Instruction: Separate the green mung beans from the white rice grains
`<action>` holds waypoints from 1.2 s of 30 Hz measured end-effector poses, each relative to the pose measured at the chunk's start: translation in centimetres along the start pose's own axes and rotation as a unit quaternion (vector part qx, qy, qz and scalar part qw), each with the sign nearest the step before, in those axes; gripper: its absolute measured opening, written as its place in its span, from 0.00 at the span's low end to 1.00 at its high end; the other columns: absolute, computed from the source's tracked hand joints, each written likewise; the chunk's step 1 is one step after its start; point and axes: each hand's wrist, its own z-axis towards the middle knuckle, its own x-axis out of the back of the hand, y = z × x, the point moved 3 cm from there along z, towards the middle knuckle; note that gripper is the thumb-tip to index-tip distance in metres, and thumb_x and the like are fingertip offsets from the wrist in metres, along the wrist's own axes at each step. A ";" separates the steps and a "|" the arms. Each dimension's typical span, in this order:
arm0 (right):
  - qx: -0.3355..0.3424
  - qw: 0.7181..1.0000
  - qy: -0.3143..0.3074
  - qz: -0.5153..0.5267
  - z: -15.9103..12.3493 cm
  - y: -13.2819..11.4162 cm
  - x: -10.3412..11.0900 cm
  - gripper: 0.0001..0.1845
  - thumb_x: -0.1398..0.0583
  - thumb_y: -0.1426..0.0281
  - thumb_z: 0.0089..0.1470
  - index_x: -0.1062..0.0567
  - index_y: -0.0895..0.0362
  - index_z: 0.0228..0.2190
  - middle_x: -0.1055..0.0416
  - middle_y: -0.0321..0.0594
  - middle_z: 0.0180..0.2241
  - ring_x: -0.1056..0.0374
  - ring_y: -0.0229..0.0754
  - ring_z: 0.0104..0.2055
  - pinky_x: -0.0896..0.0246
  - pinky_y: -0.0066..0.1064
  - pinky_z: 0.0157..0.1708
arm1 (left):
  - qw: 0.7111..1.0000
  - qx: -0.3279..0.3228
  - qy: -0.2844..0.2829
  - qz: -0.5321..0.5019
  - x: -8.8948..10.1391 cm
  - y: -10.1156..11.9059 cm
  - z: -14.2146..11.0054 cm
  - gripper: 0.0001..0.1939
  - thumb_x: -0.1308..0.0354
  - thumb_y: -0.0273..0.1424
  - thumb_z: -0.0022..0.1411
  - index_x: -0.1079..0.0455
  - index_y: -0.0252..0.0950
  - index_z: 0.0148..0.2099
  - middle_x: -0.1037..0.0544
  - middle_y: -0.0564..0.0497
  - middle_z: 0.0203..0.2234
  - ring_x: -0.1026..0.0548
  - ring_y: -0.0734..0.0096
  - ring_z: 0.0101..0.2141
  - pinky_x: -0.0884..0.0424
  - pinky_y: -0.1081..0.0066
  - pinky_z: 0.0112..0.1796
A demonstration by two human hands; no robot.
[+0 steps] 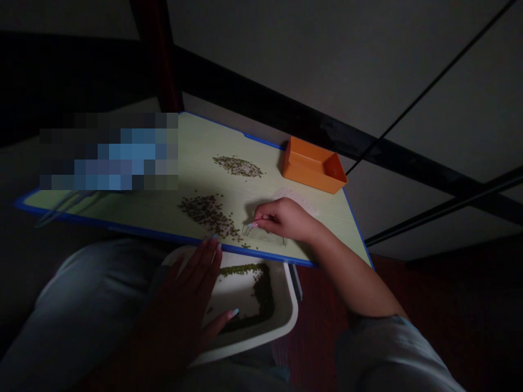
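Note:
My left hand (196, 272) lies with fingers stretched out over the left side of a white tub (295, 310), its fingertips at the table's blue front edge. Close beyond them is a loose pile of small dark bean-like grains (208, 212) on the pale tabletop (196, 141). To the right of this pile, my right hand (278, 218) is closed in a pinch just above the tabletop; what it holds, if anything, cannot be made out. Beneath its fingers lies a clear, ribbed-looking patch (265, 235). Green grains (263, 294) line the inside of the tub.
A second grain pile (239, 166) lies farther back. An orange open box (312, 169) stands at the back right corner. A pixelated blue area (131, 155) covers the table's left end, with a thin cord-like loop (57, 209) below it. Pale panels rise behind.

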 end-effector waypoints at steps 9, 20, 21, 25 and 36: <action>0.041 0.999 0.000 -0.017 0.3 -0.1 -0.5 0.14 0.45 0.62 0.59 0.24 0.57 0.32 0.26 0.38 0.30 0.35 0.33 0.31 0.51 0.26 0.32 | 1.000 0.009 -0.003 -0.019 0.0 -0.1 0.0 0.47 0.49 0.52 0.53 0.58 0.28 0.65 0.44 0.35 0.64 0.42 0.49 0.62 0.38 0.54 0.54; 0.078 0.997 -0.017 0.008 0.2 0.2 -0.5 0.12 0.43 0.64 0.58 0.24 0.58 0.30 0.28 0.35 0.27 0.38 0.32 0.28 0.52 0.25 0.29 | 1.000 0.002 -0.002 0.005 -0.1 -0.1 -0.1 0.48 0.50 0.53 0.52 0.57 0.27 0.65 0.44 0.34 0.63 0.41 0.49 0.61 0.37 0.54 0.53; 0.073 0.997 -0.019 0.007 0.1 0.1 -0.5 0.12 0.43 0.64 0.58 0.24 0.58 0.30 0.29 0.34 0.26 0.39 0.31 0.26 0.53 0.25 0.29 | 1.000 0.001 0.000 0.005 0.0 -0.1 0.0 0.47 0.50 0.52 0.53 0.57 0.27 0.65 0.44 0.34 0.63 0.41 0.49 0.61 0.37 0.54 0.53; 0.056 0.998 -0.039 0.011 0.0 0.0 -0.3 0.12 0.42 0.64 0.57 0.25 0.59 0.28 0.33 0.32 0.21 0.44 0.29 0.23 0.56 0.25 0.27 | 1.000 0.003 0.003 0.005 0.2 0.0 0.1 0.48 0.49 0.52 0.52 0.57 0.27 0.65 0.44 0.33 0.63 0.41 0.48 0.61 0.36 0.53 0.52; -0.002 0.996 -0.089 -0.004 -0.2 -0.2 0.3 0.14 0.40 0.66 0.54 0.31 0.59 0.21 0.42 0.27 0.18 0.51 0.29 0.21 0.60 0.26 0.26 | 1.000 0.002 -0.001 0.004 0.0 -0.1 -0.1 0.47 0.49 0.51 0.53 0.57 0.26 0.65 0.44 0.35 0.63 0.42 0.50 0.62 0.38 0.54 0.54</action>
